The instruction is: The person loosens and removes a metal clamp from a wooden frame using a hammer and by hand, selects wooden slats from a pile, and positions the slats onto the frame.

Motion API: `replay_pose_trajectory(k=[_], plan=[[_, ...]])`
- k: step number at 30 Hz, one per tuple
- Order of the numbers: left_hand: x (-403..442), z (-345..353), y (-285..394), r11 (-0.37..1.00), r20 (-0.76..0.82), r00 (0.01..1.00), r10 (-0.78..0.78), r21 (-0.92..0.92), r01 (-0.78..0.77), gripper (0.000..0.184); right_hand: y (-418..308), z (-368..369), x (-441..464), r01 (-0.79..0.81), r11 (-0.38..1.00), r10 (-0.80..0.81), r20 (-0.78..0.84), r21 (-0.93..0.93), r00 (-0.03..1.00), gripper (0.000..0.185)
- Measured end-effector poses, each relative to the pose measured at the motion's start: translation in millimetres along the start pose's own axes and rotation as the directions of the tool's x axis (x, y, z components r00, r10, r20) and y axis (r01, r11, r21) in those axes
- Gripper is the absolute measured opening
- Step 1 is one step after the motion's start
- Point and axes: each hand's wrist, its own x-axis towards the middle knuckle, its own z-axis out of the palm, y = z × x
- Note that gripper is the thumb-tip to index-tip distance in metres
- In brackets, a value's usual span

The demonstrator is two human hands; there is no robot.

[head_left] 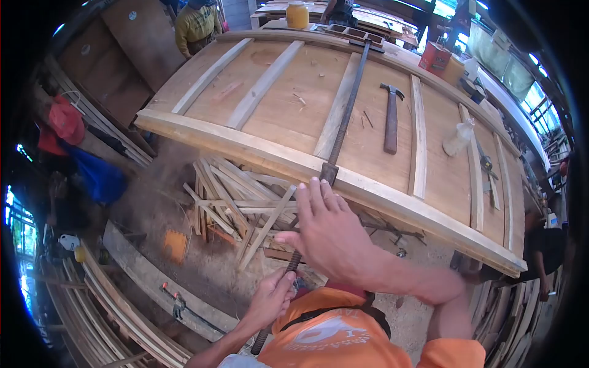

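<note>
A long bar clamp [348, 116] spans a wooden framed panel [276, 73], with its dark jaw [329, 172] at the near edge of the frame. My left hand [270, 299] is closed around the ribbed rod of the clamp, which runs down towards my body. Above it, my right hand [334, 236] has its fingers stretched out, their tips at or just below the jaw; whether the palm touches the rod is hidden. A claw hammer [391, 119] with a brown handle lies on the panel, right of the bar, near a few loose nails [367, 118].
On the panel's right side are a cloudy plastic bottle [459, 138] and a hand tool [486, 162]. A red can [435, 59] and a yellow jar [297, 15] stand along the far side. Wood offcuts [236, 196] are piled underneath. A person in yellow [195, 30] stands far left.
</note>
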Motion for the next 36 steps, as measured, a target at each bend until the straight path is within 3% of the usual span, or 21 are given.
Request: replay_pose_trajectory(k=[1, 3, 4, 8, 14, 16, 17, 19, 20, 22, 23, 25, 26, 27, 28, 30, 31, 32, 34, 35, 36], plan=[[0, 2, 2, 1.000, -0.014, 1.000, -0.001, 0.010, 0.001, 0.037, -1, 9, 1, -0.003, 1.000, 0.003, 0.004, 0.001, 1.000, 0.067], [-2, 2, 3, 1.000, -0.023, 1.000, -0.006, 0.026, 0.007, 0.036, 2, 26, 5, -0.135, 0.964, 0.201, 0.300, -0.227, 0.933, 0.080], [-3, 2, 3, 0.999, -0.022, 1.000, 0.004, 0.044, -0.003, 0.036, 6, 23, 7, -0.077, 0.964, 0.179, 0.408, -0.253, 0.895, 0.069], [-2, -1, 6, 0.999, -0.019, 1.000, 0.013, 0.031, -0.012, 0.040, 14, 21, -3, -0.075, 0.979, 0.141, 0.363, -0.189, 0.921, 0.061], [3, -3, 0, 0.996, -0.030, 0.998, 0.060, 0.071, -0.058, 0.041, 34, 60, -42, -0.160, 0.961, 0.157, 0.031, 0.226, 0.987, 0.048], [1, -3, 4, 0.997, -0.027, 0.998, 0.052, 0.056, -0.051, 0.040, 33, 84, -55, -0.229, 0.816, 0.357, -0.150, 0.531, 0.922, 0.042], [0, -3, 5, 0.999, -0.022, 0.999, 0.039, 0.039, -0.039, 0.040, 29, 100, -62, -0.227, 0.816, 0.355, -0.151, 0.532, 0.923, 0.042], [-1, -3, 7, 0.999, -0.016, 0.999, 0.033, 0.019, -0.033, 0.040, 19, 140, -67, -0.592, 0.231, 0.578, 0.380, 0.772, 0.722, 0.038], [-1, -3, 7, 1.000, -0.008, 1.000, 0.025, 0.000, -0.025, 0.040, 18, 171, -59, -0.592, 0.233, 0.575, 0.382, 0.771, 0.723, 0.038], [-2, -7, 9, 1.000, -0.024, 1.000, -0.004, 0.001, 0.004, 0.040, 9, 222, -48, -0.127, 0.218, 0.400, 0.030, 0.968, 0.916, 0.045], [-2, -8, 11, 1.000, -0.037, 0.999, -0.023, 0.005, 0.024, 0.041, 18, 218, -49, -0.125, 0.214, 0.401, 0.030, 0.969, 0.915, 0.045], [-7, -10, 15, 1.000, -0.039, 0.999, -0.021, 0.023, 0.022, 0.042, 56, 193, -55, -0.366, 0.337, -0.039, 0.401, 0.867, 0.915, 0.058], [-7, -13, 18, 0.999, -0.040, 0.999, -0.010, 0.030, 0.011, 0.043, 70, 152, -64, -0.417, 0.584, -0.052, 0.545, 0.697, 0.837, 0.061], [-7, -16, 20, 0.999, -0.042, 0.999, -0.006, 0.032, 0.008, 0.043, 92, 110, -59, -0.383, 0.831, -0.081, 0.768, 0.404, 0.635, 0.057], [-7, -18, 20, 0.999, -0.042, 0.999, -0.009, 0.042, 0.011, 0.044, 103, 93, -74, -0.682, 0.529, 0.138, 0.742, 0.505, 0.656, 0.051], [-7, -17, 14, 0.998, -0.036, 0.999, -0.038, 0.049, 0.040, 0.045, 65, -21, -31, -0.644, 0.538, 0.483, 0.428, 0.543, 0.764, 0.042], [-5, -16, 11, 0.999, -0.035, 0.999, -0.015, 0.046, 0.016, 0.045, 52, -38, -15, -0.402, 0.738, 0.402, 0.126, 0.541, 0.907, 0.036], [-2, -16, 10, 0.999, -0.032, 0.999, 0.019, 0.045, -0.017, 0.045, 39, -45, 0, -0.140, 0.891, 0.239, -0.182, 0.432, 0.954, 0.031], [-1, -14, 11, 0.999, -0.038, 0.999, 0.001, 0.048, 0.001, 0.045, 5, -45, 29, 0.115, 0.950, -0.037, -0.260, 0.290, 0.965, 0.031], [-1, -13, 11, 0.999, -0.054, 0.998, -0.016, 0.036, 0.018, 0.044, -4, -28, 33, 0.103, 0.953, -0.026, -0.264, 0.284, 0.964, 0.031], [0, -12, 9, 0.999, -0.045, 0.999, -0.015, 0.041, 0.017, 0.044, -9, 3, 34, 0.074, 0.989, -0.067, -0.060, 0.129, 0.996, 0.031]])
